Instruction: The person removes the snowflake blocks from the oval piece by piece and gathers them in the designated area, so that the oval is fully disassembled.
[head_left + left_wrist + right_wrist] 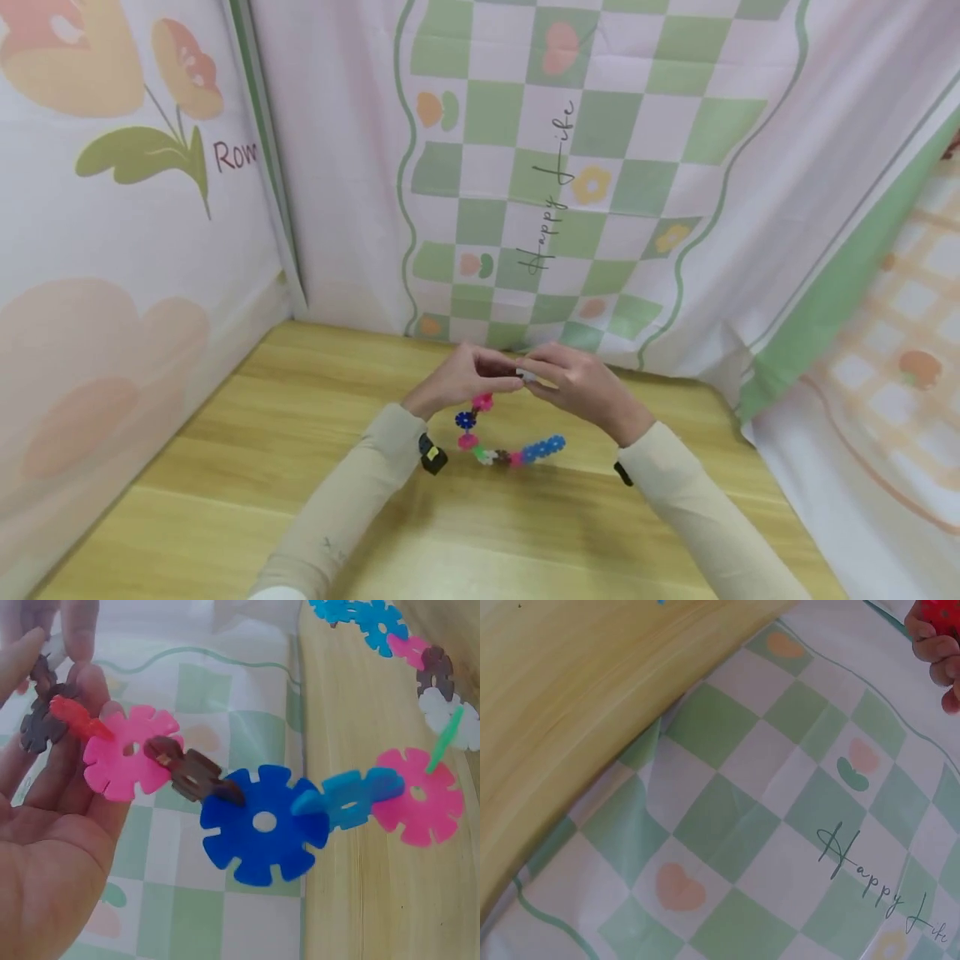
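A chain of plastic snowflake discs hangs from my left hand, whose fingers pinch its upper end at a dark brown disc. My right hand meets the left fingertips and pinches a white snowflake disc, partly hidden by the fingers. In the left wrist view, red, pink, brown and blue discs run on from the held end. The chain curves down to a row of light blue discs at its far end. At the right wrist view's corner, fingers show beside a red disc.
Below the hands is a wood-grain table. Its back edge meets a hanging cloth with green and white checks. Printed cloth walls stand at left and right. Dark wrist cameras sit at the sleeves.
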Motion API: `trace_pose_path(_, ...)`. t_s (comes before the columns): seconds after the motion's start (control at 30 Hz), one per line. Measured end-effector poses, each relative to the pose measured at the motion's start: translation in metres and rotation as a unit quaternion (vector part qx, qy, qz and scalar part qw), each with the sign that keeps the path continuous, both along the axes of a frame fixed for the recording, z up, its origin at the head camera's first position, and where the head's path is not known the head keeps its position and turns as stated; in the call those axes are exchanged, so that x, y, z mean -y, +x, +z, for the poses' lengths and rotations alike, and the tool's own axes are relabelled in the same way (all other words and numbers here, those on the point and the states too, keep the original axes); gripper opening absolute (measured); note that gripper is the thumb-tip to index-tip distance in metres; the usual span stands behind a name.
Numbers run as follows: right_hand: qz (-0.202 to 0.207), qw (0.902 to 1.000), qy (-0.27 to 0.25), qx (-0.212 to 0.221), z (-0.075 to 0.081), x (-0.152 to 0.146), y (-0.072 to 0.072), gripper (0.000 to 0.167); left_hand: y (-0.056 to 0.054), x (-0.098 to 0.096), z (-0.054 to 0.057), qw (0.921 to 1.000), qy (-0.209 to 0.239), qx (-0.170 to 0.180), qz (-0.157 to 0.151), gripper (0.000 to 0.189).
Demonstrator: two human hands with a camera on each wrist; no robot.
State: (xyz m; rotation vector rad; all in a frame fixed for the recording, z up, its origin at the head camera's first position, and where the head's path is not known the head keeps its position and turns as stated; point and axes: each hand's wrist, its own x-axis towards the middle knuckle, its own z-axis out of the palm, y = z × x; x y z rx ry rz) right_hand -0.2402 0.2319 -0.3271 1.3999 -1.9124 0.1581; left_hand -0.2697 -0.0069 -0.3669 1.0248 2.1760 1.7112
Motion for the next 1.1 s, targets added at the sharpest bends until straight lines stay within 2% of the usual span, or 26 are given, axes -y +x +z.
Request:
trace_pose_path(0.13, -0.008, 0.9999, -0.001, -0.008, -0.003, 0.002, 0.001, 0.044, -0.002, -0.002, -0.001, 0.9992, 0.007, -0.039, -0.007, 0.029)
trace_pose_path(0.33, -0.039, 0.9968, 0.004, -0.07, -0.008, 0.006, 0.004, 0.033, -0.004, -0.002, -0.003, 0.9934, 0.01, -0.113, -0.016, 0.026)
trace_pose_path(0.47, -0.036, 0.9945, -0.001, -0.098, -0.008, 0.008, 0.003, 0.021, -0.005, -0.001, -0.003, 0.9908, 0.011, -0.134, -0.016, 0.026)
trace_pose_path(0.6, -0.001, 0.9961, -0.019, -0.087, -0.007, 0.009, 0.001, 0.032, -0.005, -0.001, -0.002, 0.9928, 0.03, -0.114, -0.023, 0.026)
trace_pose_path(0.67, 0.015, 0.997, -0.023, -0.073, -0.006, 0.008, 0.001, 0.033, -0.004, -0.001, -0.003, 0.9944, 0.043, -0.093, -0.026, 0.026)
trace_pose_path(0.9, 0.011, 0.9973, -0.042, -0.059, -0.01, 0.007, 0.004, 0.035, 0.002, -0.001, -0.002, 0.9977, 0.064, -0.021, -0.011, 0.025)
trace_pose_path(1.0, 0.019, 0.9971, -0.049, -0.055, -0.011, 0.009, 0.003, 0.036, 0.002, 0.0, -0.001, 0.998, 0.059, -0.019, -0.015, 0.025)
trace_pose_path(1.1, 0.044, 0.9978, -0.042, -0.028, -0.009, 0.009, 0.001, 0.035, 0.001, 0.002, -0.001, 0.9981, 0.051, -0.028, -0.023, 0.025)
